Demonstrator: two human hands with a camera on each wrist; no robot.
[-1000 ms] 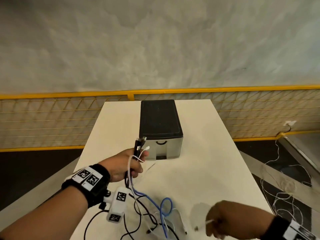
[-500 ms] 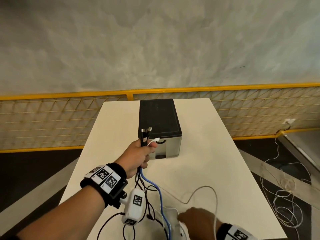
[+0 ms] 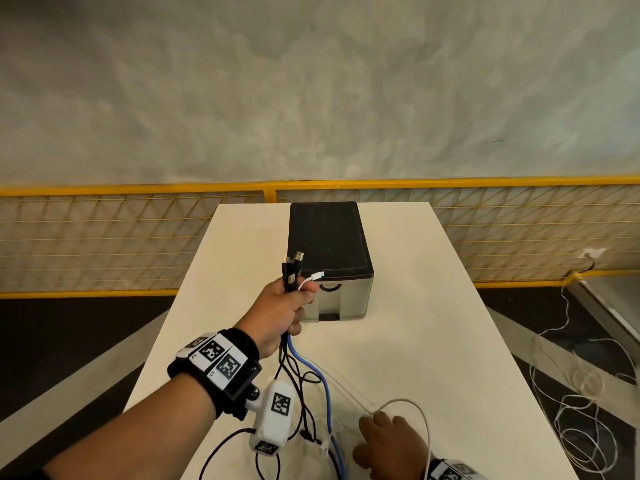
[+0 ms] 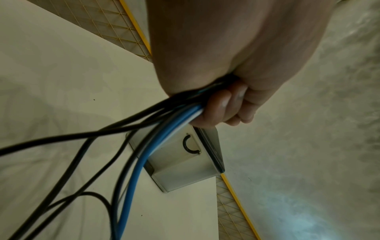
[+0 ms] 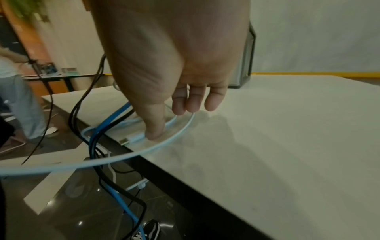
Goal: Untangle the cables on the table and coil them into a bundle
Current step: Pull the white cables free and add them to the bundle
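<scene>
My left hand (image 3: 294,299) is raised above the white table (image 3: 433,341) in front of the box and grips a bundle of cables (image 3: 292,271), plug ends sticking up. From the fist (image 4: 222,104) black cables (image 3: 304,403), a blue cable (image 3: 323,382) and a white one trail down to the table's near edge. The blue cable (image 5: 107,125) and the black ones hang over that edge. My right hand (image 3: 381,441) is low at the near edge, fingers fairly straight. Its thumb tip (image 5: 154,131) touches the white cable (image 5: 180,131) beside its plug (image 5: 125,140). That cable loops (image 3: 420,414) round the hand.
A grey drawer box with a black top (image 3: 329,237) stands mid-table just beyond my left hand. A yellow mesh fence (image 3: 104,237) runs behind the table. Thin white wires (image 3: 581,427) lie on the floor at right. A person (image 5: 20,105) stands off to the left.
My left hand lifted the bundle higher and farther toward the box, drawing the cables taut. My right hand moved left along the near edge to the white cable's end.
</scene>
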